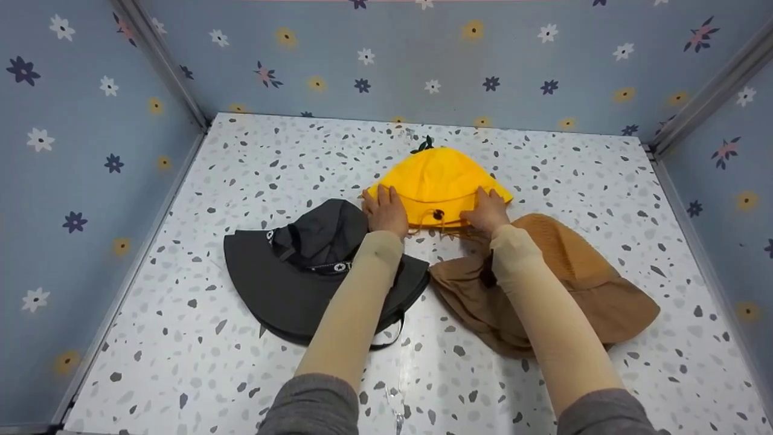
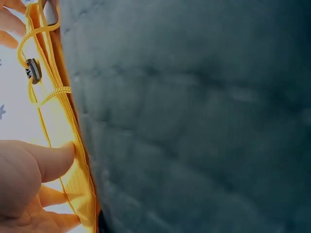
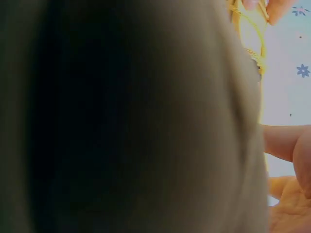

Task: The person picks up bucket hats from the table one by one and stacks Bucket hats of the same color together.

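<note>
A yellow bucket hat [image 1: 441,175] with a green leaf on its crown lies at the back middle in the head view. My left hand [image 1: 386,211] grips its left brim; in the left wrist view the thumb [image 2: 56,160] lies on the yellow edge, fingers beside it. At the right brim, my right hand [image 1: 488,211] holds the hat between thumb and fingers. A yellow drawcord with a dark toggle [image 1: 438,214] hangs between both hands. Beneath the left forearm is a black wide-brimmed hat [image 1: 284,296]; beneath the right, a brown hat [image 1: 610,302].
All three hats lie on a white speckled table [image 1: 181,362]. Blue flowered panels [image 1: 398,54] stand at the back and both sides. The black hat fills most of the left wrist view, and a blurred brown surface [image 3: 184,121] fills most of the right one.
</note>
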Action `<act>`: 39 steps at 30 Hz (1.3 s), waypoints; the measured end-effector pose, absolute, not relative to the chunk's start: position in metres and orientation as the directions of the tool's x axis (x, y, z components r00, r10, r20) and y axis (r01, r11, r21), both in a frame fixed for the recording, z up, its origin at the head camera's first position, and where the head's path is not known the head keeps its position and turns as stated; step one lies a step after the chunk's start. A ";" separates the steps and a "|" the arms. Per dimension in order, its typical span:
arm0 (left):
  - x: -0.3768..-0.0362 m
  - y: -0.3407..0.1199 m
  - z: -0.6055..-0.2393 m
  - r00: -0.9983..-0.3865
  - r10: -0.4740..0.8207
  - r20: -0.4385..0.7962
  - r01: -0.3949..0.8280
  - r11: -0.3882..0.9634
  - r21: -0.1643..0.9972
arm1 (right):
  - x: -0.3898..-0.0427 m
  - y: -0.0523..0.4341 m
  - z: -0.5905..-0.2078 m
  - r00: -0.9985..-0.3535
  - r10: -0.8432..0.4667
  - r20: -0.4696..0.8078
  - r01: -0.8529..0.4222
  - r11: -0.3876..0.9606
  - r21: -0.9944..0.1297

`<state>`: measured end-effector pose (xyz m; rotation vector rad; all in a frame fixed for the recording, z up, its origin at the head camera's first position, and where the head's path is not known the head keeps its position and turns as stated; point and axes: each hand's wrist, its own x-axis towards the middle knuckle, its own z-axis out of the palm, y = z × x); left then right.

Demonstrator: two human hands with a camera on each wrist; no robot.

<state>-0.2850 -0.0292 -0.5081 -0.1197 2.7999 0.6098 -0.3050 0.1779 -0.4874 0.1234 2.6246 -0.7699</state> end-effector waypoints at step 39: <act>-0.295 -0.039 -0.457 -0.945 0.139 -0.296 -0.033 0.860 0.509 | -0.307 0.195 -0.455 -0.988 -0.069 -0.141 0.047 0.728 -0.684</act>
